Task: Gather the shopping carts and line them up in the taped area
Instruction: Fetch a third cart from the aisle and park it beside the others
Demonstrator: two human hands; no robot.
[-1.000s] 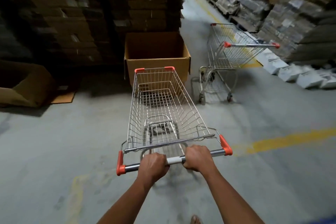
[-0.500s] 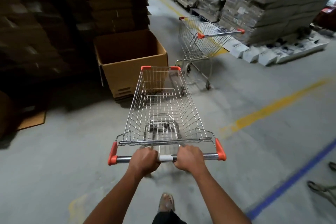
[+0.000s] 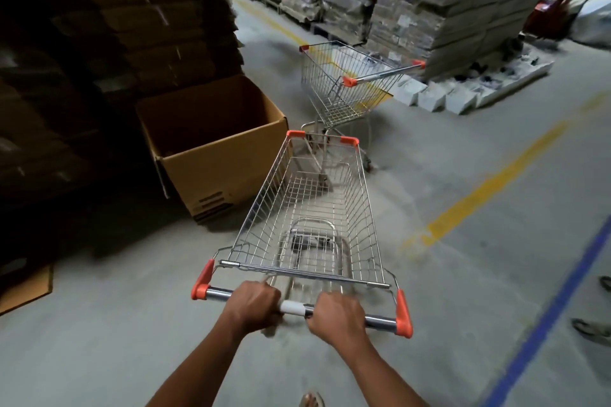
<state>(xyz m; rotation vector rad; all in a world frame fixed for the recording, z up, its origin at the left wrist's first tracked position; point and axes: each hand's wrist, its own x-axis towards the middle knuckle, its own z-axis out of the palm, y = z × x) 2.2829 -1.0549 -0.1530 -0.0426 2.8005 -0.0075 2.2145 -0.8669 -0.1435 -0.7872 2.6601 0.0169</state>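
Cart (image 3: 310, 208) in the lower centre of the frame is a chrome wire basket on a metal frame, empty, with orange plastic caps on its two front corners and on both ends of the handle (image 3: 330, 309). The handle is a metal tube with a short white sleeve at its middle. The left hand (image 3: 253, 307) is closed around the tube left of the sleeve; the right hand (image 3: 337, 317) is closed around it right of the sleeve. Both forearms enter from the bottom edge.

A second cart (image 3: 347, 82), same build, stands in the upper centre, just beyond the front of the first. Its basket is turned at an angle, with the handle toward the right of the frame. Its lower frame and wheels sit directly ahead of the first cart's front corners; whether the two touch cannot be told.

An open cardboard box (image 3: 211, 149) stands on the floor (image 3: 99, 324) just left of the first cart's front, close beside the basket side. Dark stacks of cartons (image 3: 132, 10) fill the upper left. Pallets of bundled goods (image 3: 413, 10) line the upper right, with a row of white packages (image 3: 463, 96) on the floor at their foot.

A yellow line (image 3: 489, 182) crosses the grey floor diagonally at right. A blue line (image 3: 555, 314) runs roughly parallel, nearer the lower right corner. A sandalled foot (image 3: 312, 400) shows at the bottom edge, and other footwear (image 3: 591, 329) at the right edge.
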